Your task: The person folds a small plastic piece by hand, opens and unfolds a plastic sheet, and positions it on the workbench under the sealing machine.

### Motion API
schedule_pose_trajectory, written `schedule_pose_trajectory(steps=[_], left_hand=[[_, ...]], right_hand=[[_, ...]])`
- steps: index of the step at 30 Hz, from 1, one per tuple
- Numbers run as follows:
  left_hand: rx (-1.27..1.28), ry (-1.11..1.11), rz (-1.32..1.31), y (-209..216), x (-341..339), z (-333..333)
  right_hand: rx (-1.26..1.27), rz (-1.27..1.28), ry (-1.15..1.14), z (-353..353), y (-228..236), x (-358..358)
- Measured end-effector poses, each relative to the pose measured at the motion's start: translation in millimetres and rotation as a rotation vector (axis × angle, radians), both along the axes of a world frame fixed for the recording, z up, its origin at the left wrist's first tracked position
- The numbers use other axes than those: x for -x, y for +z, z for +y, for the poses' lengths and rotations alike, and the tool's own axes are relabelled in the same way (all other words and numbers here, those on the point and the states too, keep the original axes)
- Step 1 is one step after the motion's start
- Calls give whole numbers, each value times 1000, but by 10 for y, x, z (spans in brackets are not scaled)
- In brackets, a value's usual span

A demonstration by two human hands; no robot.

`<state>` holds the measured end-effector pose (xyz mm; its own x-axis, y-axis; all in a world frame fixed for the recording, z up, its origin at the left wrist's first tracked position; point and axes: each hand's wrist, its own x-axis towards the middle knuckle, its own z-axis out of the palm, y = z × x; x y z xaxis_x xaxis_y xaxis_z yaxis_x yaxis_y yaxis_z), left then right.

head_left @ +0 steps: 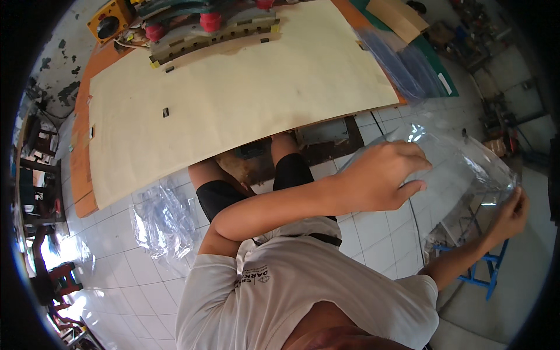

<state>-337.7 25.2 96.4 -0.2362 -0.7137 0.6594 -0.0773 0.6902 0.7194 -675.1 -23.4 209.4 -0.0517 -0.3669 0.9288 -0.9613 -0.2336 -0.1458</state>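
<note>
My left arm reaches across my body to the right. My left hand (388, 178) is over a large clear plastic sheet (446, 169), its thumb and curved fingers apart with a gap between them. Far to the right, my right hand (513, 213) pinches the edge of that same plastic, which is spread out between the two hands beside the table. Light glints off its creases. Whether it is a single sheet or a bag, I cannot tell.
A table with a cream top (233, 99) stands before me. At its far side is a curved metal bar machine (216, 41) with red parts. More clear plastic (402, 64) lies at the right corner. Crumpled plastic (163, 221) is on the floor; a blue stand (493, 268) is at right.
</note>
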Motion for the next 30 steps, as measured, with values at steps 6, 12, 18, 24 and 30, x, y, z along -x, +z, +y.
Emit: schedule_pose_trajectory(steps=[6,12,18,24,30], left_hand=[[-68,-91,-86,-297,290,-105],[-56,-77,-31,-240,209,-63],[-167,-27,112,-509,252,-52],[-322,273,109,-945,103,30],[-387,549,225,-1073,-257,303]], right_hand=[[40,117,-350,-21,632,1202],[73,377,-407,-123,289,862],[-265,-125,273,-156,-1389,-585],[-544,-685,635,129,-2310,-1918],[-628,-730,820,351,-2422,-2564]])
